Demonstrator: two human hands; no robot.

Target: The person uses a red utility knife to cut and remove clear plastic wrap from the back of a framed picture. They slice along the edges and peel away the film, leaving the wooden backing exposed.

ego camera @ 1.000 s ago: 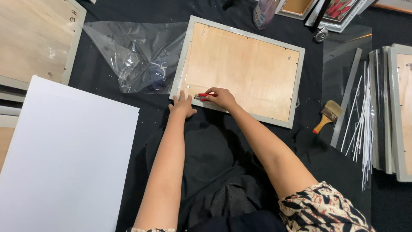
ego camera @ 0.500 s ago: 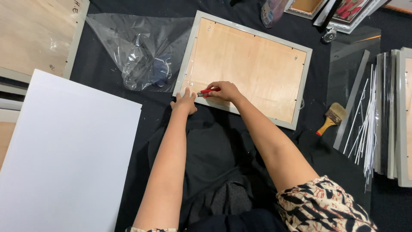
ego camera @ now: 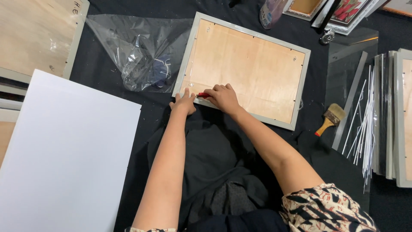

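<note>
A grey picture frame [ego camera: 302, 81] lies face down on black cloth, its plywood back [ego camera: 244, 68] showing. My right hand [ego camera: 222, 97] is closed around a small red-handled tool [ego camera: 202, 95], whose tip rests at the frame's near edge close to the near-left corner. Just to its left, my left hand [ego camera: 184, 103] presses on that same corner with fingers spread over the grey rim.
A large white board [ego camera: 64, 154] lies at the left. Crumpled clear plastic [ego camera: 137, 56] sits left of the frame. A paintbrush [ego camera: 329, 119], thin white strips [ego camera: 365, 124] and stacked frames [ego camera: 399, 116] lie at the right. More frames are at the far left and top.
Both hands stay at the frame's near-left corner; only the camera view has shifted slightly.
</note>
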